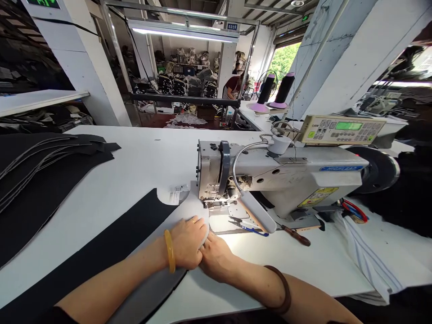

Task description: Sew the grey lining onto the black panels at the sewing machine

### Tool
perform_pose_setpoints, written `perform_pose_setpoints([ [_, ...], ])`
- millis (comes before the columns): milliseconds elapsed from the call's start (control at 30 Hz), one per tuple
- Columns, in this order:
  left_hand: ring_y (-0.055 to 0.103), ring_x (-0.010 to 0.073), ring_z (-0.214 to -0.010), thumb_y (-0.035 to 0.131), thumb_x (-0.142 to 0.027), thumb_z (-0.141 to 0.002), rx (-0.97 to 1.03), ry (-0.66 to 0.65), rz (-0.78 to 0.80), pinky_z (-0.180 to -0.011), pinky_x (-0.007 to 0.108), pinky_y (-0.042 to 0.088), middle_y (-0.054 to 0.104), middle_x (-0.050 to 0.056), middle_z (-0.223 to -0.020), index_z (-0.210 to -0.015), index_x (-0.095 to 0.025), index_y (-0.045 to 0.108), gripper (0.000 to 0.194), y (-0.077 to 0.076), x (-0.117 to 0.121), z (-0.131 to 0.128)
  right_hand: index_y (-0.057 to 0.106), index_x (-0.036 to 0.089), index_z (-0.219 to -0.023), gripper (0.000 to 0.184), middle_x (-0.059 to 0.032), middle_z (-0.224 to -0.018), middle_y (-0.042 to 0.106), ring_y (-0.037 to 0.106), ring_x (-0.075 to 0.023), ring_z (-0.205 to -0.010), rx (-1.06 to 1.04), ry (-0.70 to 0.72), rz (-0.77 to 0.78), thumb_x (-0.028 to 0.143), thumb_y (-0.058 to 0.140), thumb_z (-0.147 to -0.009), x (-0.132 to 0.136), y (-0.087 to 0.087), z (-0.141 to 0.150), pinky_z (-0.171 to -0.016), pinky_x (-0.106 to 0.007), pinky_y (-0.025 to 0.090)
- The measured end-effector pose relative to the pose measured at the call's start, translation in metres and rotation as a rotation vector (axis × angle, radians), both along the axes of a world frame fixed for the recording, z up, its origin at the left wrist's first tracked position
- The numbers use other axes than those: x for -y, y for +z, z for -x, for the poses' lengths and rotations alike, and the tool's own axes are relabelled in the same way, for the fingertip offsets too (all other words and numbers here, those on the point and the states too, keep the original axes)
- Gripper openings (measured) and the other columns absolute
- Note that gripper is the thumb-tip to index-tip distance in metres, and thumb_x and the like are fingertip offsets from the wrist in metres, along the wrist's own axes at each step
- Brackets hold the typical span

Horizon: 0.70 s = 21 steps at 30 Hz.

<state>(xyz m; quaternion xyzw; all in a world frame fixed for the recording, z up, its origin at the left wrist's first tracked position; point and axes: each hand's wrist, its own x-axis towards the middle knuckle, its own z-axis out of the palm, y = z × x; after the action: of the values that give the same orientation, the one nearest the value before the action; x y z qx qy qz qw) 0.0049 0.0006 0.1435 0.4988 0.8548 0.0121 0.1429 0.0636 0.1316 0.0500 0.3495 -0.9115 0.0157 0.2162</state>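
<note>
My left hand [189,240], with a yellow bangle at the wrist, presses on a long grey fabric panel [151,288], its fingers bent over the right edge. Close against it, my right hand [218,256] grips the same edge; its fingertips are partly hidden. The panel's far end lies at the needle area of a sewing machine [276,166], just left of the presser foot [216,204]. Beneath the grey panel runs a black fabric strip [101,256]. A small clear packet with a white label [175,195] lies beside the panel's far end.
Thread snips [249,228] and a wooden-handled screwdriver [297,235] lie by the machine bed. A stack of dark fabric pieces [50,175] covers the table's left. Thread cones [266,90] stand behind the machine. White striped cloth [364,256] lies right. Another person [232,85] bends over in the background.
</note>
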Motion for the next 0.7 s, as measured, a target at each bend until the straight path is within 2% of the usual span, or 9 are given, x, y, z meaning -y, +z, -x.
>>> perform_pose_setpoints([
  [300, 0.054, 0.0343, -0.109, 0.051, -0.020, -0.066, -0.008, 0.004, 0.000, -0.089, 0.053, 0.051, 0.059, 0.015, -0.108, -0.097, -0.013, 0.056, 0.032, 0.0018, -0.0011, -0.0021, 0.059, 0.015, -0.120, 0.033, -0.0134, -0.121, 0.061, 0.057, -0.0255, -0.108, 0.009, 0.008, 0.015, 0.020, 0.046, -0.090, 0.0001, -0.0065, 0.0001, -0.096, -0.045, 0.046],
  [433, 0.052, 0.0353, -0.114, 0.051, -0.020, -0.066, -0.003, 0.000, 0.011, -0.092, 0.054, 0.050, 0.058, 0.017, -0.115, -0.100, -0.013, 0.056, 0.035, 0.0034, -0.0014, -0.0023, 0.060, 0.013, -0.118, 0.034, -0.0129, -0.121, 0.062, 0.058, -0.0245, -0.103, -0.024, 0.005, 0.010, 0.020, 0.045, -0.089, -0.0003, -0.0053, 0.0005, -0.095, -0.043, 0.047],
  [533, 0.053, 0.0353, -0.112, 0.051, -0.021, -0.066, -0.006, -0.003, 0.016, -0.090, 0.054, 0.051, 0.059, 0.016, -0.113, -0.099, -0.013, 0.057, 0.034, 0.0037, -0.0016, -0.0020, 0.060, 0.013, -0.117, 0.034, -0.0121, -0.118, 0.063, 0.059, -0.0244, -0.102, -0.044, 0.001, 0.027, 0.019, 0.045, -0.088, -0.0008, -0.0033, -0.0003, -0.094, -0.042, 0.048],
  [700, 0.051, 0.0357, -0.117, 0.051, -0.021, -0.066, 0.000, 0.014, 0.030, -0.096, 0.054, 0.049, 0.059, 0.018, -0.118, -0.102, -0.012, 0.058, 0.038, 0.0037, -0.0011, -0.0009, 0.059, 0.013, -0.120, 0.035, -0.0131, -0.118, 0.063, 0.059, -0.0254, -0.107, 0.050, 0.013, -0.004, 0.019, 0.044, -0.090, -0.0006, -0.0003, -0.0001, -0.096, -0.044, 0.047],
])
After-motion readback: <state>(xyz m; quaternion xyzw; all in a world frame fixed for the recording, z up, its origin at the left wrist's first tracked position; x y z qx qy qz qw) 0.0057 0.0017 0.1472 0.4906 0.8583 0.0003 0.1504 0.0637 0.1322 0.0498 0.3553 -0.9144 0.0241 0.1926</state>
